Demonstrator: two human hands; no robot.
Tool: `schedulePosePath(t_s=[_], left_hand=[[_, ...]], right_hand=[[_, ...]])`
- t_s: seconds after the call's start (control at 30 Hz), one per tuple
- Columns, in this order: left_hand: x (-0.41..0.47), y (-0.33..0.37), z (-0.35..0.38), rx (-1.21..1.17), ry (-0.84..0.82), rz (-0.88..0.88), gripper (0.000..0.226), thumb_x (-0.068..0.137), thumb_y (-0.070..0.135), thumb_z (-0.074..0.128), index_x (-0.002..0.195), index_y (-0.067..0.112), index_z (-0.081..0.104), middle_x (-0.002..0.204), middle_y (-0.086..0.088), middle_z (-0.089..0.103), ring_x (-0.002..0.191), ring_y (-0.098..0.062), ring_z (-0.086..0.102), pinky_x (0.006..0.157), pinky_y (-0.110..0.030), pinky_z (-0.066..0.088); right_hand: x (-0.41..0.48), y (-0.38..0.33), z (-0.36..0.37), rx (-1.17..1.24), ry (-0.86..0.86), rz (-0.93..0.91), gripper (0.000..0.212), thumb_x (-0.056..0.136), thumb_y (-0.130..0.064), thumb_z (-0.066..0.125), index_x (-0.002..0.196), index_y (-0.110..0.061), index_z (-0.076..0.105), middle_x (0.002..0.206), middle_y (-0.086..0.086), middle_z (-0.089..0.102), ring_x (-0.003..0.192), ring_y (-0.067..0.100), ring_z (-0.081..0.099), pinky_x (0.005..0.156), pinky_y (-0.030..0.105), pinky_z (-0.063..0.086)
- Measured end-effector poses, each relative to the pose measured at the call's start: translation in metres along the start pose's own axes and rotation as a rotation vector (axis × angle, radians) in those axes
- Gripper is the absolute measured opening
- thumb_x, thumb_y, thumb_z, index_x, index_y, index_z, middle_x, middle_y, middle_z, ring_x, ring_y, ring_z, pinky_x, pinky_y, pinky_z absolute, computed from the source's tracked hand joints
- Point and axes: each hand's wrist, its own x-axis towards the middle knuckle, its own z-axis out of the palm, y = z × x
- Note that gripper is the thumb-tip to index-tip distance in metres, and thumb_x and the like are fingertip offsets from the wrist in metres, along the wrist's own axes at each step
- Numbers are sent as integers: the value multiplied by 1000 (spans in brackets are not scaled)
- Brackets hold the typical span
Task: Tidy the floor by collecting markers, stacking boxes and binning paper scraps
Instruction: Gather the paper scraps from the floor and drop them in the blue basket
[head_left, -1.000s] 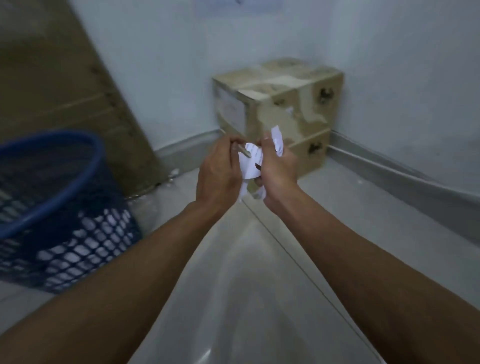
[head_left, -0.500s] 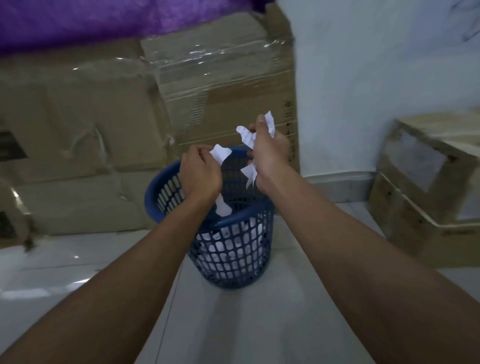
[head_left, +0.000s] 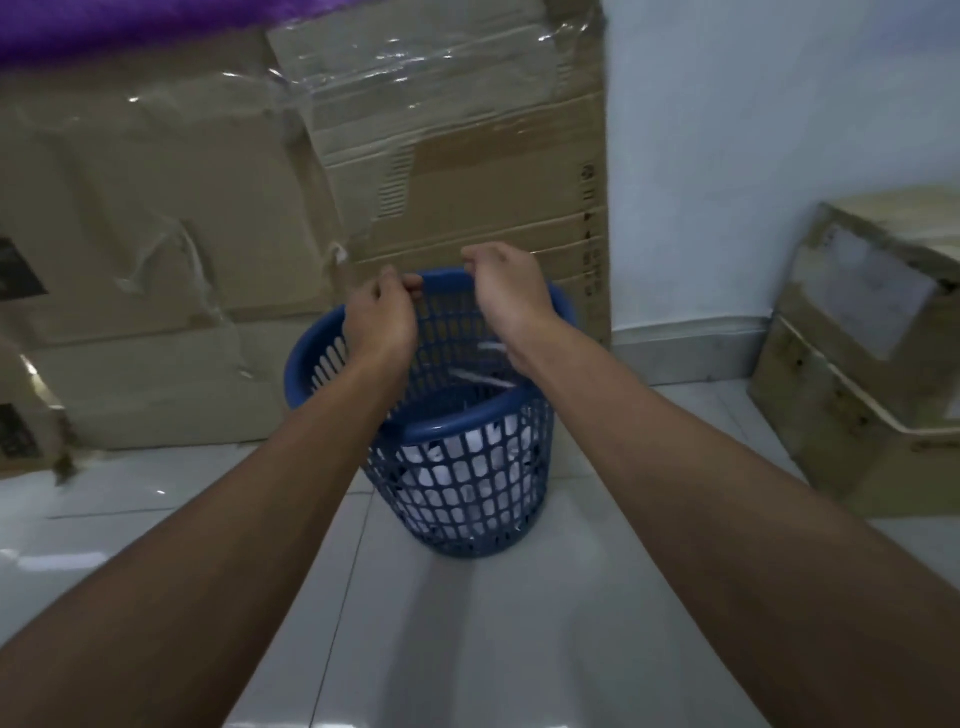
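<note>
A blue mesh waste basket (head_left: 452, 423) stands on the pale tiled floor, with white paper scraps (head_left: 457, 467) showing through its lower holes. My left hand (head_left: 382, 317) and my right hand (head_left: 511, 291) hover side by side over its open top, fingers loosely curled and pointing down, no paper visible in either. Two white paper strips (head_left: 492, 346) are in the air inside the basket, just below my right hand. No markers are in view.
Flattened cardboard sheets (head_left: 467, 182) with clear tape lean against the wall behind the basket. Two stacked cardboard boxes (head_left: 862, 332) sit at the right by the white wall. Purple cloth (head_left: 130, 26) shows at the top left.
I turned from the corner boxes to the basket. Both hands held white scraps over it half a second ago; the scraps have left my hands and are dropping in.
</note>
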Motion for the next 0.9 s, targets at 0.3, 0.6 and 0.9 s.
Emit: schedulePosePath(t_s=[0.3, 0.6, 0.9], left_hand=[[-63, 34, 93, 35, -128, 352, 35, 98, 29, 41, 75, 20, 65, 78, 4, 67, 74, -12, 60, 66, -30, 44], [-185, 14, 187, 21, -495, 464, 37, 101, 32, 42, 81, 16, 69, 77, 2, 69, 74, -13, 64, 66, -31, 47], [-329, -61, 214, 68, -984, 578, 27, 97, 33, 45, 77, 35, 64, 79, 18, 68, 77, 2, 63, 65, -25, 48]], right_hand=[[-20, 7, -99, 23, 282, -137, 16, 97, -20, 57, 84, -20, 68, 65, -6, 70, 40, 9, 61, 38, 20, 45], [-94, 40, -239, -225, 592, -165, 16, 92, -25, 61, 87, -15, 72, 68, -4, 68, 62, 4, 65, 60, 18, 50], [-253, 133, -330, -292, 800, 71, 16, 93, -26, 57, 87, -22, 71, 67, -6, 69, 64, 5, 66, 61, 17, 51]])
